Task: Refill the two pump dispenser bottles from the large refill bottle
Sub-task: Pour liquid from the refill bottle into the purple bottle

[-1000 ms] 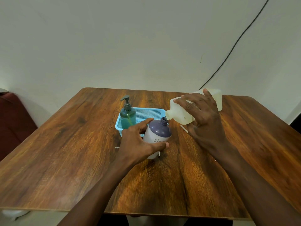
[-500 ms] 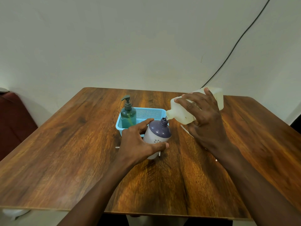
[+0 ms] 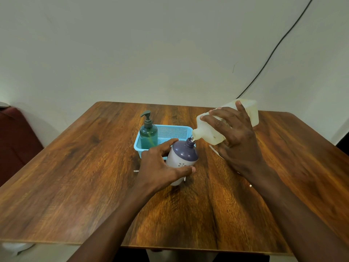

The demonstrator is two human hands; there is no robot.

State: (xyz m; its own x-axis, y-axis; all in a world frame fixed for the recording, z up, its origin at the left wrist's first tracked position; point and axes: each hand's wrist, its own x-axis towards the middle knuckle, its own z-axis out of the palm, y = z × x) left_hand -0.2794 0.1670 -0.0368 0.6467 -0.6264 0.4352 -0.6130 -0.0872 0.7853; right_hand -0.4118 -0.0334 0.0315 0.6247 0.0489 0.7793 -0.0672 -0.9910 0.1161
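A white bottle with a purple top (image 3: 184, 155) stands on the wooden table (image 3: 85, 176), its pump off and its neck open. My left hand (image 3: 160, 168) grips its body from the left. My right hand (image 3: 234, 137) holds the large pale refill bottle (image 3: 213, 127) tipped over, its spout right at the purple bottle's neck. A green pump dispenser bottle (image 3: 148, 134) with its pump on stands in the left end of a blue basket (image 3: 170, 132).
A thin white pump tube (image 3: 214, 149) lies on the table under my right hand. A black cable (image 3: 273, 52) runs down the wall behind. A dark red seat (image 3: 13, 140) stands left of the table.
The refill bottle has tilted slightly steeper with its rear end a little higher. My left hand and the purple-topped bottle have stayed in place.
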